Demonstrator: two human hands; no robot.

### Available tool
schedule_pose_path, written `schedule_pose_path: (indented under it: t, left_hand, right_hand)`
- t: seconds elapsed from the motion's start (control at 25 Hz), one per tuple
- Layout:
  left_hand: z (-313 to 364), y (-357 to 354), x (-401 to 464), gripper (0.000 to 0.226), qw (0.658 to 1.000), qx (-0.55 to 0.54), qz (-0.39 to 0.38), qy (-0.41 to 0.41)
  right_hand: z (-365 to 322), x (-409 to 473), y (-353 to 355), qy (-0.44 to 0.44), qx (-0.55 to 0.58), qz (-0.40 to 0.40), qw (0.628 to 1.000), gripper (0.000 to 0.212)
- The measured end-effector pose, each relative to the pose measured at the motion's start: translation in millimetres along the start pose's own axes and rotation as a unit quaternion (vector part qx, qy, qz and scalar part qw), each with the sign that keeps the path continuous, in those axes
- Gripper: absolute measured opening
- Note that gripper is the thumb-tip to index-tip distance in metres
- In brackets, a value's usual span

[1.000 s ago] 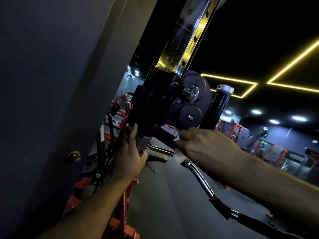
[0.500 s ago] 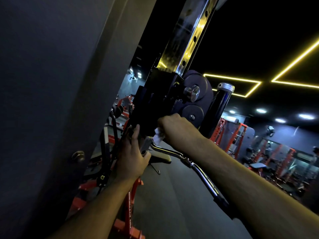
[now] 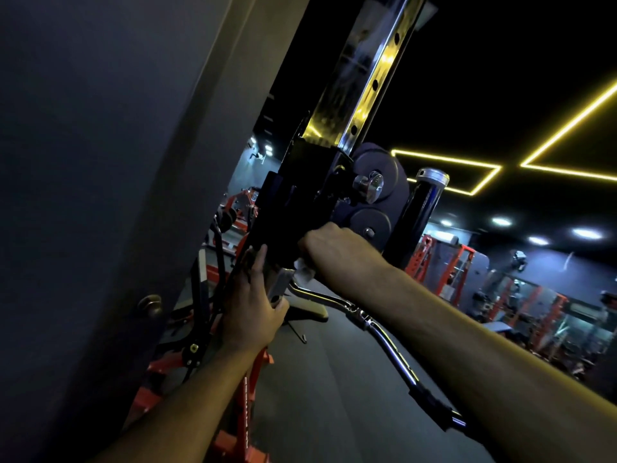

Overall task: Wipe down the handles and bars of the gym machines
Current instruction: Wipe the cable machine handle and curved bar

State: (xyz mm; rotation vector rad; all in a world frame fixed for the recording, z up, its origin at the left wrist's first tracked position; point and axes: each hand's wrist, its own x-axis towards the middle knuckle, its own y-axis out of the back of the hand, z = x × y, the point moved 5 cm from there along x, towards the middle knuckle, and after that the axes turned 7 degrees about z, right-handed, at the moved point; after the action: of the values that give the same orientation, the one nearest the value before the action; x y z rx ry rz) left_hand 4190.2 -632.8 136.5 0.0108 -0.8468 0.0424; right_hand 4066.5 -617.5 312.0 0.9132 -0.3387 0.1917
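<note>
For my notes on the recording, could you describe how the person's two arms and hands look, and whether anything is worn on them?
Both forearms are bare up to the frame edge: no sleeves show. The left hand and the right hand wear no gloves. No watch, bracelet or ring shows on the wrists or fingers, though the light is dim and small details could be missed.

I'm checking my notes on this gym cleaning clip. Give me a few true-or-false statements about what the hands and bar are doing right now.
1. The right hand grips a white cloth. True.
2. The left hand hangs free, touching nothing. False: it holds the grey bracket at the bar's end.
3. The chrome bar lies on the floor. False: it is held up, attached at the machine.
4. A door knob shows at the left. True.
5. The ceiling lights are yellow strips. True.
</note>
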Motion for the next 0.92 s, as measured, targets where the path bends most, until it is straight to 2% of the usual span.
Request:
schedule_pose_path:
  t: [0.12,0.24,0.4,0.6,0.68,0.8,0.92]
  left_hand:
    - [1.3,0.6,0.1,0.116,1.0,0.002,0.01,-0.001]
    - [1.0,-0.5,0.0,0.114,1.0,0.003,0.01,0.002]
    - [0.4,-0.3,-0.5,0.114,1.0,0.001,0.003,0.01]
    - [2.9,1.6,-1.0,0.113,1.0,0.014,-0.004,0.011]
    - [4.4,2.0,-1.4,0.112,1.0,0.011,-0.011,0.014]
    - [4.8,3.4,-2.4,0.115,1.0,0.014,-0.008,0.012]
    - [2.4,2.0,-1.5,0.121,1.0,0.011,-0.01,0.004]
  right_hand:
    - [-8.3,9.3,-9.0,0.003,-0.028,0.024,0.999,0.019]
    - [-16.5,-8.1,-11.1,0.055,-0.081,0.026,0.995,0.025]
    - [-15.6,-47.8,-9.7,0.135,-0.116,0.015,0.984,0.024]
    - [24.8,-93.4,1.6,0.239,-0.158,0.1,0.953,0.01]
    - [40.7,-103.3,3.2,0.268,-0.173,0.109,0.941,0.02]
    - [60.4,-109.1,19.5,0.266,-0.188,0.139,0.935,0.034]
    - [71.1,-110.7,29.1,0.237,-0.175,0.16,0.942,0.027]
